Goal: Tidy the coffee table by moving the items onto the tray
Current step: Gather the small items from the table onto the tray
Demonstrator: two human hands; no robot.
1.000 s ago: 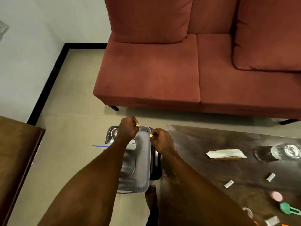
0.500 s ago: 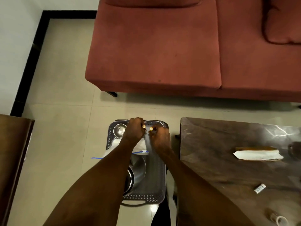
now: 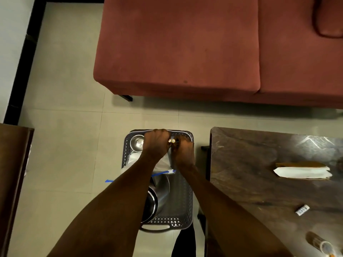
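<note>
A: While both hands sit over tray (image 3: 187, 197), far end, what's held?
B: Left hand (image 3: 156, 143) curled, right hand (image 3: 182, 151) curled; each pinches a small gold-tipped item (image 3: 171, 141), tips touching, directly above tray. What the items are: can't tell.
A: Drop direction?
B: Straight down; hands equally near. Long axis unclear.
A: Left on coffee table (image 3: 259, 164), right of tray?
B: Paper packet (image 3: 302, 172), small strip (image 3: 302, 210). Print unreadable.

A red sofa (image 3: 185, 49) on dark legs stands on pale floor tiles (image 3: 61, 112). A black skirting (image 3: 20, 71) edges the white wall (image 3: 11, 34) at left. Dim light.
</note>
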